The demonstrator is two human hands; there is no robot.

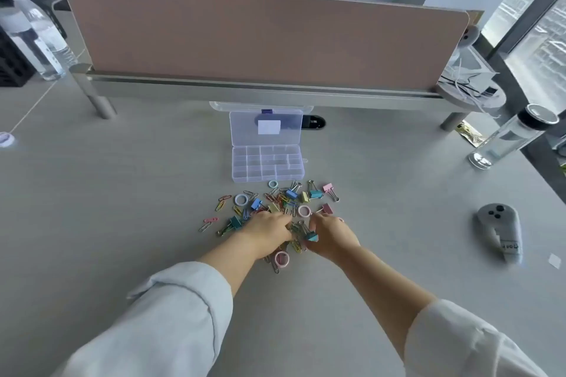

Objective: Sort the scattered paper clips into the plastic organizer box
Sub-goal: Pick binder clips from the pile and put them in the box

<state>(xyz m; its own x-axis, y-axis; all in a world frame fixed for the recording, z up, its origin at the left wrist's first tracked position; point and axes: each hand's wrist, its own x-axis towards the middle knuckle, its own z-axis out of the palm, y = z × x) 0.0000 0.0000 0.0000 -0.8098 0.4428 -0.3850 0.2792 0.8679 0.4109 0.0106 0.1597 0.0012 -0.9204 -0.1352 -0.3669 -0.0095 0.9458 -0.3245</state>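
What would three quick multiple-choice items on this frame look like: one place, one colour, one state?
1. Where is the organizer box relative to the pile of clips?
A. Beyond the pile, toward the desk divider
B. Between the pile and the person
C. At the table's left edge

2. What colour is the ring nearest the person, just below the left hand?
A. Black
B. Pink
C. Orange

3. What state is the box's lid in?
A. Shut and latched
B. Taken off, lying by the bottle
C. Open, swung back

Answers:
1. A: the box sits past the pile, in front of the divider.
2. B: the ring is pale pink.
3. C: the lid stands behind the tray and the compartments are exposed.
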